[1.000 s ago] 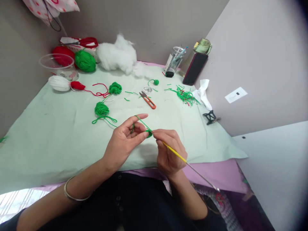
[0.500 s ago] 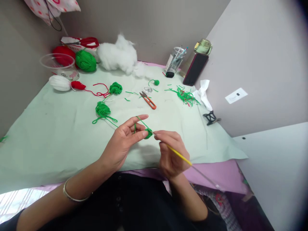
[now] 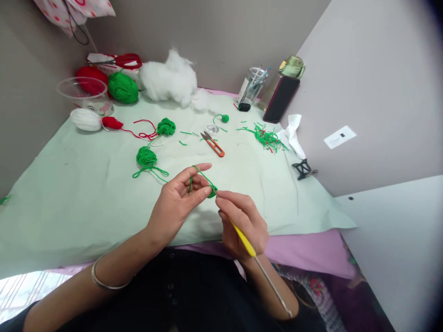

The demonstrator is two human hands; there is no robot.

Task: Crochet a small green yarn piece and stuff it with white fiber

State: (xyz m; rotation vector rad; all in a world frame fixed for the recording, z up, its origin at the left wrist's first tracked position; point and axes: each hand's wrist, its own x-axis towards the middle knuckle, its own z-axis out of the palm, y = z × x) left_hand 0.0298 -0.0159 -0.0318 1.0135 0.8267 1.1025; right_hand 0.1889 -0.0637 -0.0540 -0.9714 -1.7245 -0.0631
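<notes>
Pinched between the thumb and fingers of my left hand (image 3: 180,196) is a small green crochet piece (image 3: 212,192). Green working yarn (image 3: 204,175) runs over the raised left index finger and down to the piece. My right hand (image 3: 244,223) is closed around a crochet hook (image 3: 245,240) with a yellow grip, its metal tip at the green piece. The hook's other metal end sticks out toward my right forearm. A strand leads from my left hand to a loose green yarn bundle (image 3: 146,157) on the cloth.
Orange thread snips (image 3: 213,145) lie ahead of my hands. Green yarn scraps (image 3: 268,138) and a black stand (image 3: 303,169) are to the right. Yarn balls (image 3: 123,87), white stuffing (image 3: 169,78), a clear cup (image 3: 252,90) and a phone (image 3: 281,99) stand along the back.
My right hand and the hook have shifted slightly left and tilted, the hook's rear end now pointing more steeply downward. My left hand has moved a little left with the green piece.
</notes>
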